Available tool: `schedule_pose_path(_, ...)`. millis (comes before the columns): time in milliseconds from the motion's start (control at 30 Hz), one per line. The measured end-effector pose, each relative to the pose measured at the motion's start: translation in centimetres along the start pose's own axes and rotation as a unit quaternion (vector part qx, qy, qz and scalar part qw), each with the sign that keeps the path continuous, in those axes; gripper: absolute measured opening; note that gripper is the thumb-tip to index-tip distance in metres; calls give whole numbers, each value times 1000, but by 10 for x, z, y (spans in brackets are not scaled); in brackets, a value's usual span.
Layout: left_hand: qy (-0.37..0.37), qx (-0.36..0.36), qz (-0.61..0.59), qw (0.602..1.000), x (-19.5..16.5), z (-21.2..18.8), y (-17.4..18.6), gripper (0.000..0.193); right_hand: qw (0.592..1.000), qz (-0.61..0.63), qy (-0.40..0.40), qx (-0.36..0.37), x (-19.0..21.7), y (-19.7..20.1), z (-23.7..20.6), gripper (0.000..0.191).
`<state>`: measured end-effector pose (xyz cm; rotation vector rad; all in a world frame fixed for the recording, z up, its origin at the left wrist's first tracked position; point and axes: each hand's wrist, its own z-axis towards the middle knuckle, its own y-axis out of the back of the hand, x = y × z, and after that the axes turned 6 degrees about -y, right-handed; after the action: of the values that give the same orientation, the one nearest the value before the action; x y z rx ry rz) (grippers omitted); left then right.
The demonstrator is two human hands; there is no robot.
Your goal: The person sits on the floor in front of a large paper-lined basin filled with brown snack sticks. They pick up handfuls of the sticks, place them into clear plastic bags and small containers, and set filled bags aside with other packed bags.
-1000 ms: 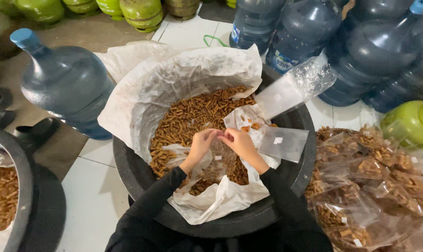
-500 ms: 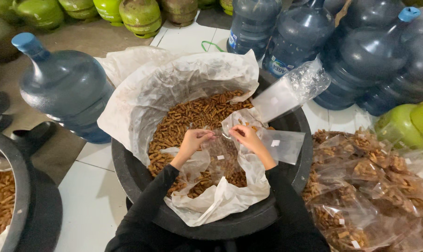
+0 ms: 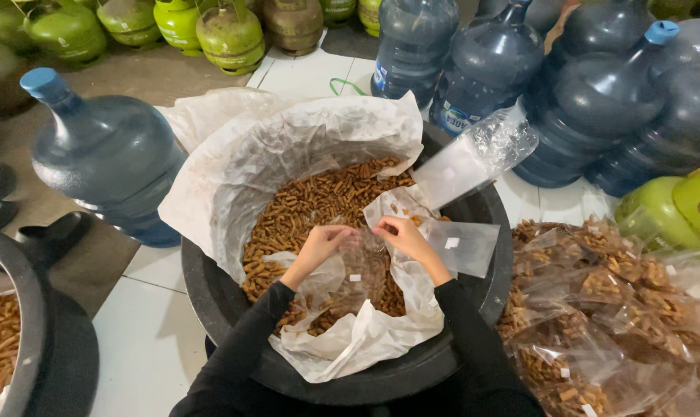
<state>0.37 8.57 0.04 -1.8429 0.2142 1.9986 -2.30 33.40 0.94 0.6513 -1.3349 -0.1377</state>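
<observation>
Over the big black tub, two hands hold a small clear bag between them. The left hand pinches one side of the bag's top with closed fingers. The right hand pinches the other side the same way. The bag hangs just above the brown snack sticks that fill the tub. White paper lines the tub and folds out over its rim. More empty clear bags lie on the far right rim of the tub, near the right hand. To the right, on the floor, sits a pile of filled snack bags. A blue water jug stands to the left of the tub. More water jugs stand behind it. Green gas tanks sit in a row at the back.
</observation>
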Motion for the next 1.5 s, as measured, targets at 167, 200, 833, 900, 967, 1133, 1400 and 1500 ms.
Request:
schedule_pose_path(167,-12,-68,84,994,1,0,5,29,1000,-14,-3,24,0,-5,-1,26)
schedule_pose_path(200,-19,-83,114,990,0,0,6,29,1000,-11,-4,22,0,-6,-1,26)
schedule_pose_path(833,14,-30,99,994,0,-3,5,28,996,-41,-23,70,-9,-8,-2,30)
schedule_pose_path(900,47,-78,211,973,-2,-2,7,27,997,-40,-32,64,-9,-9,-1,30)
schedule_pose_path(967,40,-66,207,975,-1,-2,8,27,997,-52,-36,51,-10,-10,0,30)
schedule_pose_path(1133,48,94,8,994,10,5,8,31,997,-60,-31,40,-14,-13,0,29)
schedule_pose_path(1400,-10,-42,262,964,13,-1,9,20,996,-57,2,65,-14,-13,-1,26)
schedule_pose_path(1500,-24,-72,230,970,6,-2,7,18,998,-30,-9,47,-2,-15,-4,24)
